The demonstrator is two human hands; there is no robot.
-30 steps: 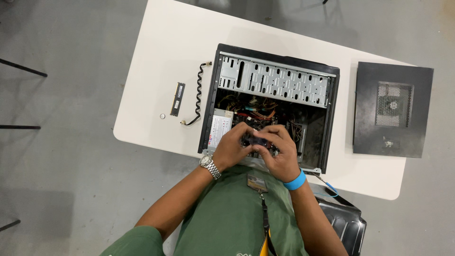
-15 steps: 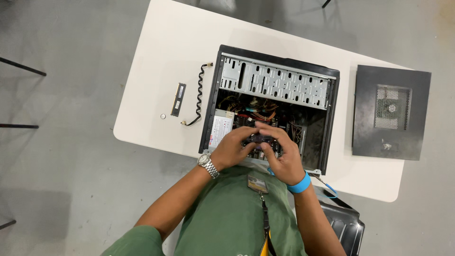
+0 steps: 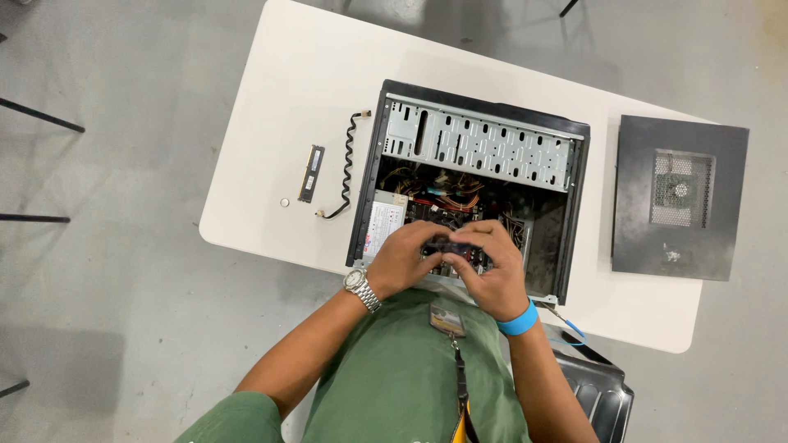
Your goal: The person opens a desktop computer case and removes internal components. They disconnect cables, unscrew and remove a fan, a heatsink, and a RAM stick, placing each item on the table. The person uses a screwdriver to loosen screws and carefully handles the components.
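An open black computer case (image 3: 578,197) lies on its side on a white table (image 3: 295,90); its grey metal drive cage and coloured wires show inside. My left hand (image 3: 400,261), with a silver watch on the wrist, and my right hand (image 3: 491,275), with a blue wristband, meet over the case's near edge. Both hands grip a small dark part (image 3: 453,246) between their fingers. What kind of part it is stays hidden by the fingers.
Left of the case lie a memory stick (image 3: 310,173), a coiled black cable (image 3: 348,168) and a small round coin cell (image 3: 284,202). The removed black side panel (image 3: 680,197) with a mesh vent rests at the table's right. A black chair (image 3: 597,392) stands below.
My hands have drawn slightly back toward me from inside the case, lifting the small dark part between them. Nothing else on the table has moved.
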